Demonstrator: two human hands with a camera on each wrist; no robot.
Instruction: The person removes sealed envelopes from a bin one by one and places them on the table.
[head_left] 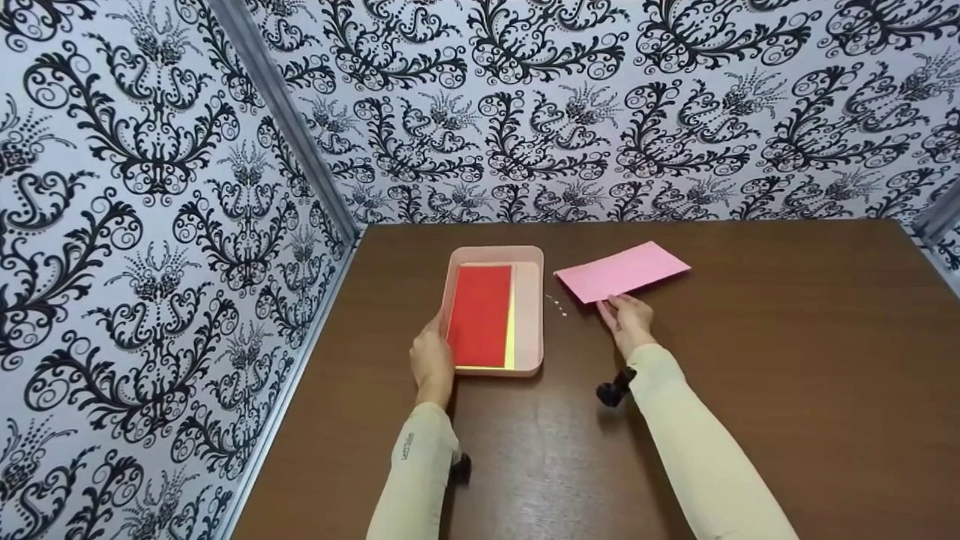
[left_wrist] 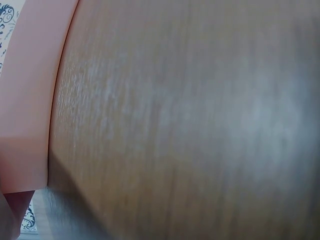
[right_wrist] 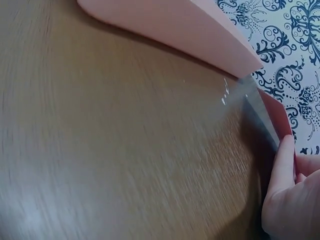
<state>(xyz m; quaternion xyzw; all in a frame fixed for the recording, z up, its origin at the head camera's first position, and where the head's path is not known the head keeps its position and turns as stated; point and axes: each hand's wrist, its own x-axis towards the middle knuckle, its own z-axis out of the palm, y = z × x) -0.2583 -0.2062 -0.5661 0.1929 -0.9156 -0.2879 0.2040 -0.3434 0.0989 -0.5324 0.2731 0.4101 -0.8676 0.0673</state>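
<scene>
A shallow pale pink tray (head_left: 529, 315) sits on the table, holding a red paper rectangle (head_left: 481, 315) over a yellow one (head_left: 510, 337). My left hand (head_left: 433, 360) grips the tray's left wall; in the left wrist view just a bit of that hand (left_wrist: 7, 220) shows under the tray's edge (left_wrist: 30, 115). To the right of the tray, my right hand (head_left: 632, 321) pinches the near edge of a flat pink paper rectangle (head_left: 622, 271), held slightly tilted. Seen from the right wrist, this pink paper (right_wrist: 276, 114) appears nearly edge-on. Whether it is folded, I cannot tell.
A brown wooden table (head_left: 787, 360) extends around the tray and both arms. Small white marks (head_left: 559, 305) lie on it between tray and pink paper. Patterned walls (head_left: 585, 112) rise behind and on the left. A dark wrist device (head_left: 616, 386) hangs at my right sleeve.
</scene>
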